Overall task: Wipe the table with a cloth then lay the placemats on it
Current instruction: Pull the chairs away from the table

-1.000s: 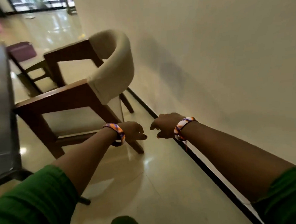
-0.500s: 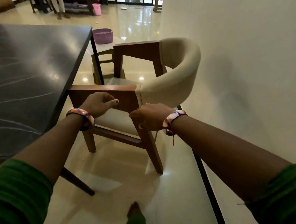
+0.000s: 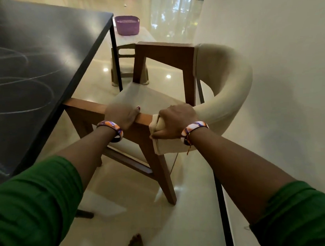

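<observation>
Beside table [image 3: 41, 59], both hands now on chair [image 3: 165, 53]: left hand [image 3: 120, 115] gripping armrest, right hand [image 3: 174, 120] backrest.

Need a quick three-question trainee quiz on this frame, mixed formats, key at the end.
1. True or false: the left hand holds a cloth.
2. The right hand grips which part of the chair: A) a leg, B) the padded backrest end, C) the seat?
3. What colour is the basket beyond the table?

Key: 1 false, it rests on the wooden armrest. 2 B. 3 purple.
</observation>
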Tool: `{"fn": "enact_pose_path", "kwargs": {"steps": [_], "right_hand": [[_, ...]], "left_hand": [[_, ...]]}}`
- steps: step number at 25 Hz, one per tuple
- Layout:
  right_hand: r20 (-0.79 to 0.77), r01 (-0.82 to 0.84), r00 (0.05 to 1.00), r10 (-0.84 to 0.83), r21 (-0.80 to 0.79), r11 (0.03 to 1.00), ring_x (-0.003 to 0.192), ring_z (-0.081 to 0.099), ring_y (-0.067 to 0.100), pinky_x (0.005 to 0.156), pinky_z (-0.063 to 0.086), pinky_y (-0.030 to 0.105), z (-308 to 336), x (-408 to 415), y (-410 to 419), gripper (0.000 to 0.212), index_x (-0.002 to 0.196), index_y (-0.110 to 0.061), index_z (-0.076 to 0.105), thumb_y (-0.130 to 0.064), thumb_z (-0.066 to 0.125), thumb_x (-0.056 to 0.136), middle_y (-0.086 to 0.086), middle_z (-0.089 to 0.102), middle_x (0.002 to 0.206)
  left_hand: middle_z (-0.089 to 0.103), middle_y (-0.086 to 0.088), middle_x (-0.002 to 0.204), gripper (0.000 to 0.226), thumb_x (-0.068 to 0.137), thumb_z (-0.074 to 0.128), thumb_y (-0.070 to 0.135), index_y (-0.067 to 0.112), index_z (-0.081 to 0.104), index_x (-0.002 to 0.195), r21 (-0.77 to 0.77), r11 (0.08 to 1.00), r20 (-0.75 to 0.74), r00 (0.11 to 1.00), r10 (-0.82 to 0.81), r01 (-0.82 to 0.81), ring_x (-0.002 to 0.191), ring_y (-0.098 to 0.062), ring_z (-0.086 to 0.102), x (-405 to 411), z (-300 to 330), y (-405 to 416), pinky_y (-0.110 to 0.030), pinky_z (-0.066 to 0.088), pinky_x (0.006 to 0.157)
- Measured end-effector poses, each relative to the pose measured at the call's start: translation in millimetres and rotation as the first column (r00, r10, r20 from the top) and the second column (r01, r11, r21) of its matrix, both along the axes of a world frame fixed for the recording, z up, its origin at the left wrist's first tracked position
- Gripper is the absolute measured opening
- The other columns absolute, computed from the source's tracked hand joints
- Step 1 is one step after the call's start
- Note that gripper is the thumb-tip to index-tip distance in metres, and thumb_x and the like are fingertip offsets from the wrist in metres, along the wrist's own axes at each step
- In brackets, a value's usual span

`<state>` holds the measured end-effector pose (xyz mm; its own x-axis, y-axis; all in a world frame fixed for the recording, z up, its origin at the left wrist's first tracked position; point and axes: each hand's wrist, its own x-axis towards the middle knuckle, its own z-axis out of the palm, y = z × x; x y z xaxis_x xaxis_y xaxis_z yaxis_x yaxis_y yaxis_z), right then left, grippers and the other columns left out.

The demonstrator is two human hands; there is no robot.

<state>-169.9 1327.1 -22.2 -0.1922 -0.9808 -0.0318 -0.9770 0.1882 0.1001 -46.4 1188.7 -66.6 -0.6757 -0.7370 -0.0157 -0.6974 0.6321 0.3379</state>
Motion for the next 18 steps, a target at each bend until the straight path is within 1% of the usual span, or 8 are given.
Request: {"fn": "enact_pose_path", "kwargs": {"steps": [2, 4, 8, 13, 15, 16, 18], "right_hand": [[-0.007, -0.047, 0.999, 0.047, -0.049, 0.998, 0.087, 0.064, 0.02, 0.069, 0.042, 0.026, 1, -1, 2, 0.064, 0.108, -0.017, 0.065, -0.07, 0.056, 0.074, 0.003, 0.07, 0.098], [0.0, -0.068, 0.998, 0.068, -0.076, 0.995, 0.089, 0.064, 0.02, 0.071, 0.043, 0.027, 2, -1, 7, 0.063, 0.109, -0.016, 0.065, -0.068, 0.057, 0.075, 0.003, 0.069, 0.1], [0.001, -0.17, 0.985, 0.171, -0.123, 0.978, 0.088, 0.065, 0.021, 0.073, 0.047, 0.029, 3, -6, 44, 0.063, 0.109, -0.014, 0.065, -0.067, 0.059, 0.075, 0.005, 0.07, 0.101], [-0.009, -0.314, 0.949, 0.316, -0.152, 0.937, 0.088, 0.064, 0.022, 0.068, 0.04, 0.026, -1, -20, 119, 0.065, 0.109, -0.013, 0.064, -0.069, 0.056, 0.076, 0.005, 0.069, 0.101], [0.004, -0.34, 0.938, 0.345, -0.167, 0.926, 0.088, 0.064, 0.022, 0.069, 0.042, 0.025, -3, -22, 139, 0.064, 0.108, -0.013, 0.066, -0.068, 0.051, 0.08, 0.006, 0.07, 0.1], [0.007, -0.336, 0.939, 0.343, -0.187, 0.923, 0.087, 0.065, 0.022, 0.07, 0.044, 0.026, -1, -23, 148, 0.063, 0.106, -0.014, 0.067, -0.068, 0.046, 0.082, 0.006, 0.07, 0.099], [-0.017, -0.283, 0.957, 0.289, -0.259, 0.923, 0.082, 0.065, 0.022, 0.07, 0.045, 0.027, 3, -36, 167, 0.062, 0.1, -0.015, 0.07, -0.066, 0.035, 0.088, 0.005, 0.071, 0.092]], "left_hand": [[0.065, -0.018, 0.097, 0.049, 0.099, 0.033, 0.038, 0.002, 0.066, 0.098, -0.037, 0.998, -0.043, 0.997, 0.058, -0.06, 0.092, -0.03, 0.055, -2, 0, 9, -0.037, 0.04, 0.088], [0.064, -0.019, 0.099, 0.048, 0.1, 0.033, 0.037, 0.001, 0.065, 0.1, -0.011, 0.995, -0.018, 0.995, 0.097, -0.097, 0.093, -0.031, 0.055, -2, 4, 17, -0.037, 0.041, 0.087], [0.064, -0.022, 0.101, 0.047, 0.101, 0.031, 0.032, -0.002, 0.063, 0.101, -0.044, 0.986, -0.019, 0.987, 0.162, -0.163, 0.098, -0.034, 0.055, -2, 10, 64, -0.039, 0.039, 0.088], [0.063, -0.022, 0.1, 0.044, 0.101, 0.032, 0.029, -0.002, 0.062, 0.097, -0.083, 0.963, -0.05, 0.966, 0.255, -0.258, 0.099, -0.035, 0.054, 2, -2, 150, -0.039, 0.037, 0.092], [0.063, -0.022, 0.101, 0.042, 0.1, 0.033, 0.028, -0.002, 0.063, 0.097, -0.085, 0.947, -0.081, 0.949, 0.303, -0.31, 0.099, -0.036, 0.054, 5, -3, 179, -0.039, 0.036, 0.093], [0.063, -0.022, 0.103, 0.042, 0.1, 0.035, 0.028, -0.003, 0.063, 0.098, -0.058, 0.936, -0.099, 0.935, 0.341, -0.348, 0.101, -0.036, 0.053, 7, -3, 189, -0.039, 0.036, 0.094], [0.06, -0.022, 0.115, 0.04, 0.097, 0.04, 0.03, -0.001, 0.064, 0.106, -0.012, 0.875, -0.11, 0.87, 0.48, -0.484, 0.111, -0.036, 0.05, 8, -3, 206, -0.04, 0.033, 0.1]]}}
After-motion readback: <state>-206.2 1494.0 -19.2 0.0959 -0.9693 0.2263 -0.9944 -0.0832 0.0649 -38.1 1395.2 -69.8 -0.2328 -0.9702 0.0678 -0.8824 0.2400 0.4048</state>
